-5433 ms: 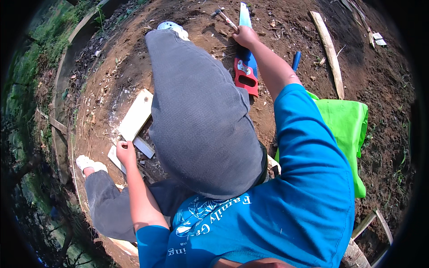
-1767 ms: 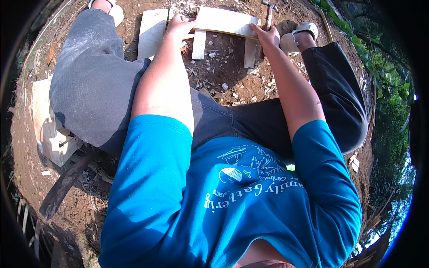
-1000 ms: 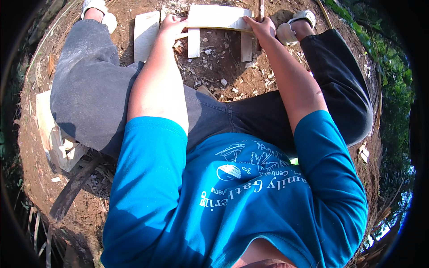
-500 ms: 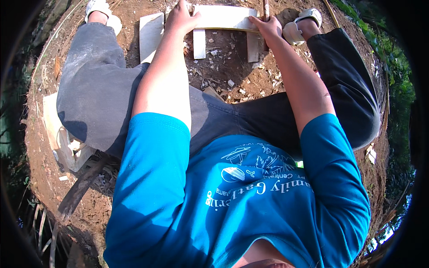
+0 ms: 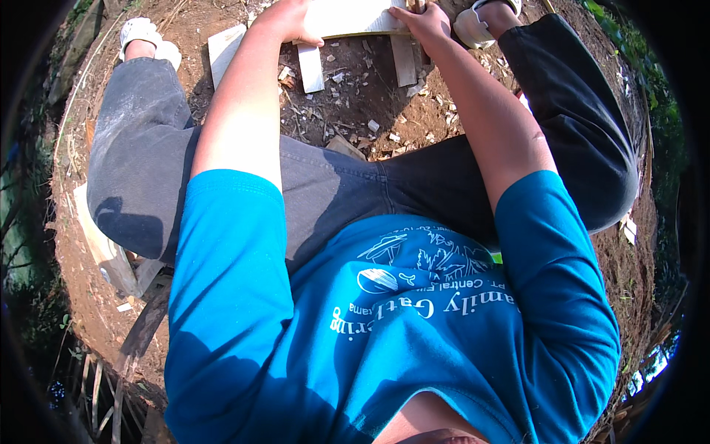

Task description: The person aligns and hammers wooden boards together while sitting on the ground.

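A pale, freshly cut wooden board (image 5: 356, 18) lies crosswise at the top edge of the head view, between my lower legs. Two short wooden pieces, a bright one (image 5: 311, 68) and a shaded one (image 5: 404, 61), stick out from under its near edge. My left hand (image 5: 287, 21) grips the board's left end, thumb on the near side and fingers partly cut off by the picture's edge. At the right end my right hand (image 5: 427, 24) holds the board, thumb laid over its top. A brown wooden stick (image 5: 418, 6) shows just beside that hand; its far part is out of view.
Wood chips (image 5: 373, 126) litter the brown soil. Another pale plank (image 5: 224, 53) lies left of my left forearm. Cut wood pieces (image 5: 111, 251) and a dark log (image 5: 144, 325) lie by my left thigh. Green plants (image 5: 629, 59) border the right side.
The board, both hands and the ground sit higher in the picture, partly cut off now. My left thumb has come lower, over the board's near edge by the bright piece.
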Tool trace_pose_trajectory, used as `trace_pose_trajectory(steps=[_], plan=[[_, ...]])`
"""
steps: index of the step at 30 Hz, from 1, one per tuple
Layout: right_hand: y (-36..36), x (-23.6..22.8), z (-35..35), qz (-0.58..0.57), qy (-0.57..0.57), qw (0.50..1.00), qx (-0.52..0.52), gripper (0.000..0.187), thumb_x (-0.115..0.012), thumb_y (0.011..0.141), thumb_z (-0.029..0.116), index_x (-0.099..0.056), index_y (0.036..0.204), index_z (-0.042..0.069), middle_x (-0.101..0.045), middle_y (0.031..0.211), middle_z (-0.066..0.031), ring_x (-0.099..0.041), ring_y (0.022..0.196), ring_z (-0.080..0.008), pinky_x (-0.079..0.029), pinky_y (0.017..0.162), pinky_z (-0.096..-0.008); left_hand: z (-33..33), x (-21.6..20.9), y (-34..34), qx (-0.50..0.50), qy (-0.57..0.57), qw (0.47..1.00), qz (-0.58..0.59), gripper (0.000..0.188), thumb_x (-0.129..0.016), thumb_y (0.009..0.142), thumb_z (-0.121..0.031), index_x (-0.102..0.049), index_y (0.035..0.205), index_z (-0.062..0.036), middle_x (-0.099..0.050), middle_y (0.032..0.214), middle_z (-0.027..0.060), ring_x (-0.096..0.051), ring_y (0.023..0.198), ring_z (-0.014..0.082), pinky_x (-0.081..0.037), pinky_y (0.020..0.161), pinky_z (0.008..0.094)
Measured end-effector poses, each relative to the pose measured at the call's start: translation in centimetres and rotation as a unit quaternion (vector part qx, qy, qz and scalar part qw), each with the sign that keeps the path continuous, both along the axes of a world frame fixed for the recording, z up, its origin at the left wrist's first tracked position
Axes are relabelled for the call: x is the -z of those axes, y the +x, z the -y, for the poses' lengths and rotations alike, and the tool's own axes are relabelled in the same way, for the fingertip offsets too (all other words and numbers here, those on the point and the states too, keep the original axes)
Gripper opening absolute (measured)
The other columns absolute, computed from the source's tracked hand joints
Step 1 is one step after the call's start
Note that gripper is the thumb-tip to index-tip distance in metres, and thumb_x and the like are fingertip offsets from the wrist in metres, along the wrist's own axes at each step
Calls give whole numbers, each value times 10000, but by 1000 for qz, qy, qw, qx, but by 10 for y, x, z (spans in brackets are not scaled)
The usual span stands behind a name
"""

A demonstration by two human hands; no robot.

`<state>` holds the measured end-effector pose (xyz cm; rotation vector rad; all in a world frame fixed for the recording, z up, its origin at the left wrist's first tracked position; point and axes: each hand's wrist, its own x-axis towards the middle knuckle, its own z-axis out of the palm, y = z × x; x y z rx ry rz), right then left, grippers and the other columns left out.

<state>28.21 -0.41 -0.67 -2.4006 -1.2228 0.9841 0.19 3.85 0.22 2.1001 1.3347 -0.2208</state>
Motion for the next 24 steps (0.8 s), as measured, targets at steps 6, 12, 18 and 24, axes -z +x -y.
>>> trace_pose_trajectory(steps=[6,12,18,24], plan=[[0,2,-2,3,6,1000,-11,433,-868,770,457,-686,696,71,-680,620,-50,-642,509,-176,-512,480,-336,1,10,-2,-6,29,999,16,923,-990,565,-393,-529,1268,-11,-693,1102,262,-669,1079,423,-559,918,467],[-4,-1,-1,-24,5,1000,-11,414,-871,777,441,-702,723,67,-698,647,-51,-650,512,-173,-522,478,-328,4,19,-4,-13,39,999,11,1001,-1005,550,-390,-512,1312,32,-644,1215,306,-634,1174,423,-536,996,457],[15,9,4,-39,-1,999,7,401,-870,792,424,-696,734,67,-699,653,-49,-652,514,-169,-526,475,-331,22,21,11,-175,77,981,32,1103,-998,559,-429,-454,1339,129,-599,1288,343,-593,1249,427,-501,1071,467],[8,5,10,24,55,998,10,463,-818,843,476,-662,728,56,-674,635,-68,-656,522,-200,-532,492,-347,23,103,-29,-374,-33,910,179,652,-525,963,-503,-442,1327,31,-592,1315,321,-675,1089,355,-593,824,437]])
